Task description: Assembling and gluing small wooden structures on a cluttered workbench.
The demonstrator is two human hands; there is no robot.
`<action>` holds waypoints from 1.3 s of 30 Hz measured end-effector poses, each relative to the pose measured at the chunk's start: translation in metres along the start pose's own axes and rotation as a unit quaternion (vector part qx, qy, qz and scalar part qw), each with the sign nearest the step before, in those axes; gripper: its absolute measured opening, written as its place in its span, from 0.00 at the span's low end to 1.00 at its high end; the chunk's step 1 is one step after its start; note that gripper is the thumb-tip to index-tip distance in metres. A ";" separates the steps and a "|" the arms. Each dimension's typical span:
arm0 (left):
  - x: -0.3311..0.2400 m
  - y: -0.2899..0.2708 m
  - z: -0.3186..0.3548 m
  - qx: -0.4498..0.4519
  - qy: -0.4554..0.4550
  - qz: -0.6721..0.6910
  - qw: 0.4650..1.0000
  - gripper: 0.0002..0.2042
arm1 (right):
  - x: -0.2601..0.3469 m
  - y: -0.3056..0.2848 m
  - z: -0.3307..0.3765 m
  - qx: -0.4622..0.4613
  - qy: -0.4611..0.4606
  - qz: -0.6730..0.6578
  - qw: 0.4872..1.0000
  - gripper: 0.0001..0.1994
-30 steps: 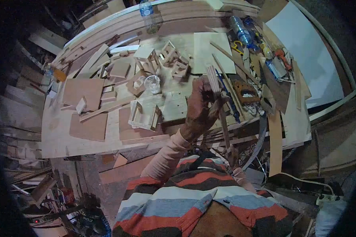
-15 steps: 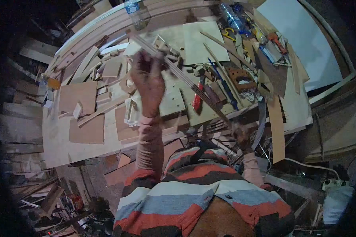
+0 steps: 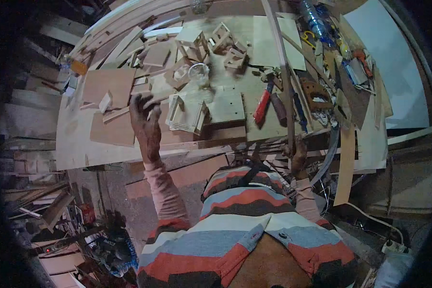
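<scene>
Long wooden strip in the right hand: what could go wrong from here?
1. The wooden strip is held near one end by the right hand, with the left hand off it; the far end could swing or dip into nearby things, such as the red-handled tool.
2. The left hand is close to the open box frame and might nudge it.
3. The clear cup sits among wooden pieces; a bump could tip it.
</scene>
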State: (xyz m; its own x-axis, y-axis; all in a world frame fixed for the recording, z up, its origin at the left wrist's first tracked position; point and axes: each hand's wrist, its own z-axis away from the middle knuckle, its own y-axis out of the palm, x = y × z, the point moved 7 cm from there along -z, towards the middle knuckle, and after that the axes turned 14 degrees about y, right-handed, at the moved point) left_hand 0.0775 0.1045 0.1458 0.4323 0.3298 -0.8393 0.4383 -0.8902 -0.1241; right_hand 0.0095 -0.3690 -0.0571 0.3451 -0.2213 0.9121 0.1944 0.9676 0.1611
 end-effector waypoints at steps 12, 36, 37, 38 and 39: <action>0.058 0.040 0.137 0.030 0.029 -0.216 0.976 0.60 | -0.049 -0.022 -0.046 -0.093 -0.079 0.110 0.986 0.22; 0.080 0.058 0.122 0.007 0.031 -0.252 0.967 0.62 | -0.018 -0.034 -0.039 0.007 0.031 -0.011 0.999 0.25; 0.081 0.057 0.123 -0.006 0.030 -0.229 0.973 0.63 | -0.018 -0.032 -0.044 0.034 0.047 -0.017 0.998 0.25; 0.083 0.056 0.124 -0.020 0.030 -0.205 0.978 0.63 | -0.017 -0.035 -0.046 0.003 0.022 0.014 1.000 0.25; 0.087 0.055 0.125 -0.035 0.017 -0.172 0.984 0.63 | -0.015 -0.034 -0.052 0.014 0.024 0.055 0.998 0.25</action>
State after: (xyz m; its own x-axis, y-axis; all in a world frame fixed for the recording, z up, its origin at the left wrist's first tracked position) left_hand 0.0404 0.0452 -0.0007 0.2743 0.6195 -0.7355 0.6163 -0.7004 -0.3601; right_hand 0.0457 -0.4050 -0.0955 0.4062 -0.1175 0.9062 0.1275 0.9893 0.0711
